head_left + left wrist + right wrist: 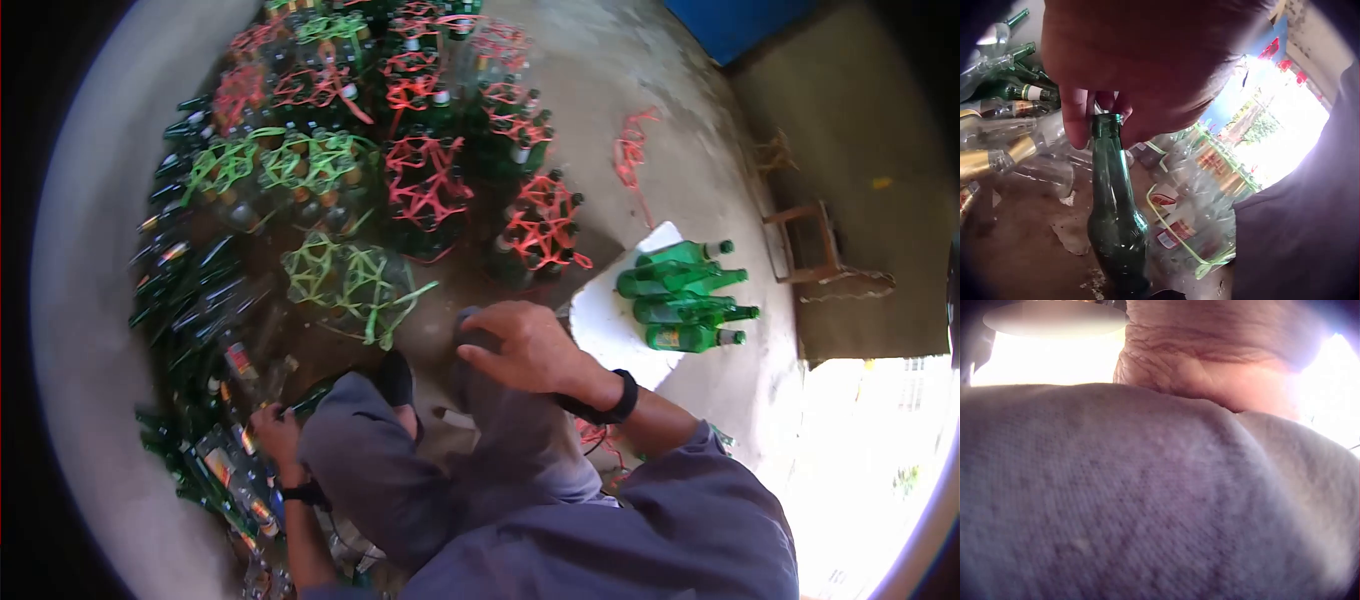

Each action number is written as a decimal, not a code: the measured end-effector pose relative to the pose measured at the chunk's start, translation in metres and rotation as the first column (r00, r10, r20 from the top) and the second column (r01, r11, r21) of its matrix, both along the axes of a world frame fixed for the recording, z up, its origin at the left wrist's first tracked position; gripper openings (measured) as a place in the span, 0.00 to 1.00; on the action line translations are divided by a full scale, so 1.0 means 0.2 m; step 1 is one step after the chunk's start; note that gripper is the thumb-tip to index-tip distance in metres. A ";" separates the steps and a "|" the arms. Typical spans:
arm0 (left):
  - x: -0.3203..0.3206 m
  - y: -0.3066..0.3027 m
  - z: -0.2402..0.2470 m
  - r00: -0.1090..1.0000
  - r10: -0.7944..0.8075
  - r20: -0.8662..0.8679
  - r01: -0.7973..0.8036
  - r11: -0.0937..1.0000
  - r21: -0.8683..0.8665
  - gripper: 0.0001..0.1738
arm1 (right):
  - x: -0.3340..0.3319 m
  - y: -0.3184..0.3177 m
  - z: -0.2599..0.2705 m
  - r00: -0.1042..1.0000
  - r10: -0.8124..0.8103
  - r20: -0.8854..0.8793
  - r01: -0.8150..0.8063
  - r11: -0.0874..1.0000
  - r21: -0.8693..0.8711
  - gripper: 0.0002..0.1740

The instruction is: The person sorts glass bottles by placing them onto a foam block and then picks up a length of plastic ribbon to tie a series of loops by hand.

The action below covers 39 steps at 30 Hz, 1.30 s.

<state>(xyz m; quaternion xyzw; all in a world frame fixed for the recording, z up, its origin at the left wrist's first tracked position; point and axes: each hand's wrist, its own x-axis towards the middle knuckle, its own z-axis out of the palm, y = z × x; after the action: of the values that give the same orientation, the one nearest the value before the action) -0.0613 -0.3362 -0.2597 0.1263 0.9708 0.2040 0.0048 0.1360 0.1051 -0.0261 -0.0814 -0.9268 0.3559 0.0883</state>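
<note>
At the lower left in the head view, my left hand [275, 432] holds a green glass bottle [315, 397] beside my bent knee. The left wrist view shows this bottle [1116, 219] with its mouth up against the fingers [1074, 119] and its body pointing down toward the floor; it bears no label on the visible side. My right hand [525, 345] rests on the other knee, holding nothing. Grey trouser cloth [1147, 494] fills most of the right wrist view, with part of the right hand [1210, 356] lying above it.
Loose bottles [215, 270] pile along the left wall. Ahead stand bundles tied with green straps [350, 285] and red straps [430, 180]. Several green bottles [690, 280] lie on a white board [600, 310] at right. A red strap [630, 150] and a wooden frame [825, 240] lie beyond.
</note>
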 end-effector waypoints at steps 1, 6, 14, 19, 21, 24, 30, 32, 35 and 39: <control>0.00 0.00 -0.05 0.995 -0.050 -0.088 0.052 0.999 0.018 0.13 | 0.01 0.00 0.00 1.000 -0.010 0.028 0.010 1.000 -0.002 0.17; 0.01 0.17 -0.02 0.973 -0.088 0.215 0.028 0.963 0.268 0.11 | 0.02 0.00 -0.01 0.999 -0.017 -0.038 0.017 1.000 -0.001 0.17; -0.06 0.41 0.34 0.978 -0.163 0.134 0.131 0.967 0.218 0.08 | 0.02 -0.04 -0.01 0.999 -0.033 -0.041 0.033 0.999 -0.002 0.17; -0.11 0.43 0.78 0.976 -0.219 0.000 0.210 0.934 0.290 0.09 | 0.01 -0.05 -0.03 0.997 -0.017 -0.079 0.016 1.000 -0.010 0.17; -0.13 0.45 0.98 0.963 -0.238 -0.129 0.267 0.908 0.321 0.10 | -0.01 -0.07 -0.01 0.997 -0.005 -0.076 0.003 1.000 -0.019 0.17; -0.10 0.53 1.32 0.965 -0.210 -0.155 0.252 0.905 0.344 0.09 | -0.02 -0.09 0.04 0.994 -0.009 0.109 0.016 0.998 -0.058 0.16; 0.12 0.84 1.77 0.902 -0.313 -0.298 0.422 0.790 0.445 0.13 | -0.13 -0.20 0.15 0.977 0.018 -0.212 -0.049 0.989 -0.142 0.24; 0.21 0.97 1.83 0.774 -0.434 -0.461 0.615 0.685 0.389 0.13 | -0.17 -0.25 0.29 0.936 0.028 -0.351 -0.062 0.994 -0.086 0.32; 0.37 1.17 1.90 0.660 -0.516 -0.546 0.733 0.602 0.317 0.14 | -0.17 -0.28 0.47 0.891 0.101 -0.443 -0.055 0.992 0.115 0.36; 0.53 1.35 1.86 0.590 -0.604 -0.537 0.807 0.464 0.366 0.17 | -0.03 -0.20 0.46 0.936 -0.013 -0.351 0.118 0.952 0.281 0.31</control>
<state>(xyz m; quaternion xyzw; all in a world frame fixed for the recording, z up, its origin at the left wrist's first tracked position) 0.0438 -0.0663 0.1128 0.5499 0.7003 0.4413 -0.1118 0.1304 0.0650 0.0654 -0.0348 -0.9365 0.2180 0.2725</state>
